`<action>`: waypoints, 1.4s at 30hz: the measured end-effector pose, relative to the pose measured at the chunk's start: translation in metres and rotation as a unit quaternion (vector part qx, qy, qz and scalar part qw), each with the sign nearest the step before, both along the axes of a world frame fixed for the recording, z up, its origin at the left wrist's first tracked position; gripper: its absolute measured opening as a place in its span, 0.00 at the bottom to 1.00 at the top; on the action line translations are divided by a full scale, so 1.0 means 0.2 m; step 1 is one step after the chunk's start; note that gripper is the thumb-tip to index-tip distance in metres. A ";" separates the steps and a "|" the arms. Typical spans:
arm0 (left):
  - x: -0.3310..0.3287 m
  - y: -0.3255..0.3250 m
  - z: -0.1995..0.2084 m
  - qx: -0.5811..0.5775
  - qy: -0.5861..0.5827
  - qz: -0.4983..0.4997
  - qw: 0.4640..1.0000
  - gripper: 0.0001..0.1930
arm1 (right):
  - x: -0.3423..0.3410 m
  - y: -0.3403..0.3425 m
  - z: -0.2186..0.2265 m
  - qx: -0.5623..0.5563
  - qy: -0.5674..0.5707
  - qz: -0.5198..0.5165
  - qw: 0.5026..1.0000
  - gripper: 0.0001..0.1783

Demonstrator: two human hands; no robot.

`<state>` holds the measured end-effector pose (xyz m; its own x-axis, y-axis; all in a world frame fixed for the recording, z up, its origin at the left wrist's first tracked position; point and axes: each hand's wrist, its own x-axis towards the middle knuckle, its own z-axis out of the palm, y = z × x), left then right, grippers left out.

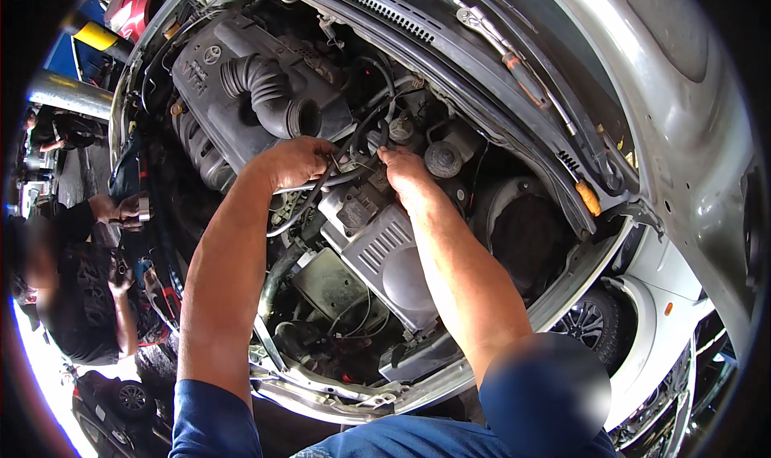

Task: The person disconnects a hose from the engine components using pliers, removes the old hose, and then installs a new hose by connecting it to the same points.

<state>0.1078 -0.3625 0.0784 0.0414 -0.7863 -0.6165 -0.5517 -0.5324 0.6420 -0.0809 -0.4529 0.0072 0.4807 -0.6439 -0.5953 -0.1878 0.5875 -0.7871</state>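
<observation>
Both my arms reach into the open engine bay of a car. My left hand (299,162) is closed beside the open end of a ribbed black air intake hose (277,96); its fingertips are tucked among thin hoses and wires, and what they hold is hidden. To its right, my right hand (404,171) pinches a black rubber hose (382,133) near a round-capped reservoir (442,159). Between and below the hands lies a dark grey air filter housing (385,253). The black plastic engine cover (217,72) is at the upper left.
A ratchet (510,56) and a screwdriver with an orange handle (588,198) lie along the cowl below the windscreen. The raised silver bonnet (675,64) is at the right. On the left, another person (72,273) in dark clothes holds something small.
</observation>
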 end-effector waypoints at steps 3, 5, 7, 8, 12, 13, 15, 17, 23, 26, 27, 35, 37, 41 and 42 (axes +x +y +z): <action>-0.01 0.00 0.02 0.008 0.023 0.011 1.000 0.20 | 0.00 0.00 0.00 -0.006 0.027 -0.004 1.000 0.18; -0.01 -0.01 0.02 0.028 0.054 0.033 0.998 0.21 | 0.00 0.00 0.00 0.002 -0.002 0.021 1.000 0.17; -0.01 -0.01 0.01 0.031 0.079 0.026 0.996 0.22 | 0.00 0.00 0.00 0.021 -0.014 0.012 1.000 0.16; 0.00 -0.01 0.00 0.032 0.088 0.025 0.995 0.22 | 0.00 0.00 0.00 0.039 -0.030 0.006 0.999 0.16; 0.01 -0.01 -0.02 0.010 0.068 0.010 0.998 0.21 | 0.01 0.00 0.00 0.040 -0.031 0.009 0.999 0.15; 0.01 -0.01 -0.02 0.021 0.093 0.019 0.995 0.22 | 0.01 0.00 -0.01 0.035 -0.022 0.009 0.999 0.14; 0.02 -0.02 -0.03 0.020 0.091 0.018 0.995 0.22 | 0.01 0.00 -0.02 0.029 -0.013 0.009 0.999 0.13; 0.02 -0.02 -0.04 0.019 0.090 0.016 0.996 0.22 | 0.01 0.00 -0.03 0.029 -0.038 0.015 0.999 0.13; 0.02 0.00 -0.06 0.044 0.179 0.057 0.981 0.24 | 0.01 -0.01 -0.06 0.030 -0.016 0.020 0.999 0.13; 0.02 0.01 -0.07 0.007 0.293 0.078 0.953 0.26 | 0.01 -0.01 -0.04 0.042 -0.034 0.013 0.998 0.13; 0.03 0.01 -0.07 -0.008 0.219 0.053 0.974 0.27 | 0.01 0.00 -0.03 0.044 -0.033 0.017 0.998 0.13; 0.01 0.02 -0.04 -0.028 0.002 0.001 1.000 0.25 | 0.02 0.00 -0.06 0.024 -0.026 -0.011 0.999 0.12; 0.01 0.02 -0.04 -0.023 -0.006 0.004 1.000 0.25 | 0.03 -0.01 -0.08 0.029 -0.019 -0.021 0.999 0.12; 0.01 0.02 -0.06 -0.031 0.059 0.032 0.997 0.24 | 0.02 -0.01 -0.09 0.031 -0.038 -0.018 0.999 0.12; 0.01 0.02 -0.07 -0.018 0.072 0.041 0.996 0.24 | 0.02 -0.01 -0.08 0.030 -0.038 -0.018 0.999 0.12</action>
